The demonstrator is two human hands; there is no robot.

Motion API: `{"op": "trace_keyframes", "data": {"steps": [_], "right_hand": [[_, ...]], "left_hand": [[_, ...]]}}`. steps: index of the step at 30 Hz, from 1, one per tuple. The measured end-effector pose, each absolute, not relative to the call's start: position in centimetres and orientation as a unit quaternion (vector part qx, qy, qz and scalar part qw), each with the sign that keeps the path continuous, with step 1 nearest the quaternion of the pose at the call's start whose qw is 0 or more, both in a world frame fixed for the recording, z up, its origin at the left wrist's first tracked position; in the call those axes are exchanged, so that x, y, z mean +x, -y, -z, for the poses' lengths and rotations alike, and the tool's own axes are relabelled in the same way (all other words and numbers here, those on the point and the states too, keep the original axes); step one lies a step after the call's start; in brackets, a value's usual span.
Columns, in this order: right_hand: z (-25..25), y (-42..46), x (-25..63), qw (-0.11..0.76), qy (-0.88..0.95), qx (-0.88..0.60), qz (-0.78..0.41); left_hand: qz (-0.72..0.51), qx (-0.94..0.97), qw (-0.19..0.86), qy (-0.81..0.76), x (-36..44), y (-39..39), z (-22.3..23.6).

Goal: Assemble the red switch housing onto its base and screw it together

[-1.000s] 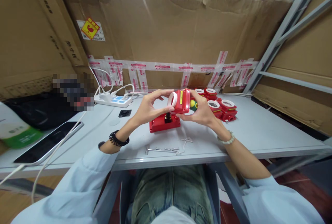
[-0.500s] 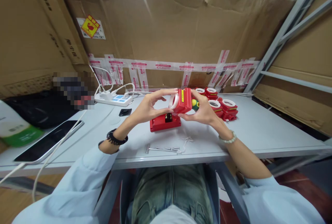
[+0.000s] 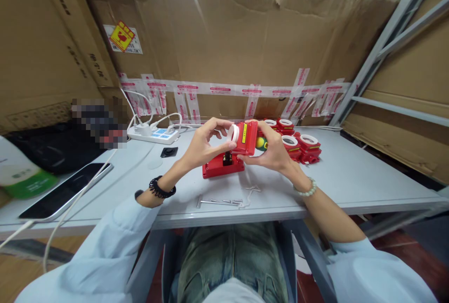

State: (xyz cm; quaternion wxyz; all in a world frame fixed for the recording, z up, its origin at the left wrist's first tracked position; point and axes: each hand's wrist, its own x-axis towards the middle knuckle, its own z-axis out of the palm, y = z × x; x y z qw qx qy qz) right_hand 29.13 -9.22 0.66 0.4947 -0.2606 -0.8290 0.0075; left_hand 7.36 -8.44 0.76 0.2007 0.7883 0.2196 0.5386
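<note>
Above the table I hold a red box-shaped housing [image 3: 247, 138] with a yellow label, tilted so its white ring [image 3: 233, 133] faces left. My right hand [image 3: 271, 146] grips the housing from the right side. At the ring, my left hand [image 3: 206, 141] has its thumb and fingers closed on the rim. Just below lies a red base [image 3: 223, 167] with a black part [image 3: 227, 158] on it, partly covered by the housing. A yellow and green rounded object [image 3: 261, 143] shows behind my right hand, its kind unclear.
Several red housings with white rings [image 3: 309, 139] stand at the right. A T-shaped metal tool [image 3: 213, 202], screws [image 3: 227, 201] and a white string [image 3: 250, 193] lie near the front edge. Leftward are a black square part [image 3: 169, 152], a power strip [image 3: 154, 133] and a phone [image 3: 66, 191].
The left hand's fingers have closed in on the white ring and curled. The housing has turned slightly and shifted a little down, with the right hand still around it.
</note>
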Motion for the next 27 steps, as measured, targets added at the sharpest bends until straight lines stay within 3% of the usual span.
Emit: {"op": "trace_keyframes", "data": {"steps": [10,27], "right_hand": [[-0.5,9.0,29.5,0.491,0.84,-0.23,0.027],[-1.0,9.3,29.5,0.494,0.832,-0.242,-0.076]], "left_hand": [[-0.528,0.792,0.236,-0.193,7.3,8.5,-0.7],[-0.492,0.832,0.235,-0.104,6.8,9.0,-1.6]]}}
